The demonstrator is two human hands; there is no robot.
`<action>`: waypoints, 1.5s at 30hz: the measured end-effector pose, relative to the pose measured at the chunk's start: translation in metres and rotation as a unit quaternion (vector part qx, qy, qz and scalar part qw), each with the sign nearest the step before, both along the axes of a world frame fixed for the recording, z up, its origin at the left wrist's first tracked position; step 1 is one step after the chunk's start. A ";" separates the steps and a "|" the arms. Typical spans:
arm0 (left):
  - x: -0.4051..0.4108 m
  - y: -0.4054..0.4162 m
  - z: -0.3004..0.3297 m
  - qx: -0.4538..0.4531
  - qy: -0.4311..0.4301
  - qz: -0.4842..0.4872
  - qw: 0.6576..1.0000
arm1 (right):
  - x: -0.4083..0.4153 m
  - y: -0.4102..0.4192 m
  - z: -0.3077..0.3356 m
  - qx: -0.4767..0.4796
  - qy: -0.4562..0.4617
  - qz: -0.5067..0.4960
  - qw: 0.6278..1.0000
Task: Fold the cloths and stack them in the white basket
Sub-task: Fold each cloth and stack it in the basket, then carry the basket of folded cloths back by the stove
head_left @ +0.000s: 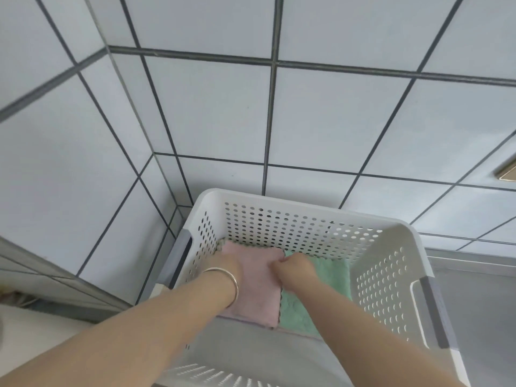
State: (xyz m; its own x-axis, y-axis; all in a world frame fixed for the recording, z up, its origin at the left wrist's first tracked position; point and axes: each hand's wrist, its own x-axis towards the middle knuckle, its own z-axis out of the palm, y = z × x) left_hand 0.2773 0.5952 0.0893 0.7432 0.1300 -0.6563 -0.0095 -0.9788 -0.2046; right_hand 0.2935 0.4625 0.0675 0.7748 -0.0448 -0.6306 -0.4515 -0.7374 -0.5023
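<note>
Both arms reach down into the white basket [312, 216], a perforated plastic bin with grey handle inserts on its left and right sides, which stands in the corner of a wall of pale tiles [212, 113] with dark grout lines. On the basket floor lies a folded pink cloth [258, 291], and beside it on the right, partly under its scalloped edge, lies a green cloth [326, 277]; a sliver of another greenish cloth peeks out at the pink cloth's far left corner. The left hand [230, 265], with a silver bangle [230, 284] on its wrist, rests on the left part of the pink cloth near the basket's left wall; its fingers are turned away from the camera, so I cannot tell how its grip stands. The right hand [293, 268] sits over the seam between the pink and green cloths, its fingers curled, and its grip pinches the right far edge of the pink cloth. A grey counter [474, 289] shows to the right of the basket.
</note>
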 end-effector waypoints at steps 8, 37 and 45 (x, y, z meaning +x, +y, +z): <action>0.012 0.011 -0.005 -0.076 -0.092 0.106 0.987 | 0.002 0.002 -0.008 0.034 -0.007 -0.040 0.999; 0.003 0.014 -0.031 0.000 0.029 -0.123 0.992 | -0.015 -0.013 -0.036 -0.209 -0.146 0.438 0.862; -0.004 0.005 0.058 -0.086 -0.143 -0.070 0.984 | -0.017 -0.014 0.050 -0.176 -0.334 0.433 0.818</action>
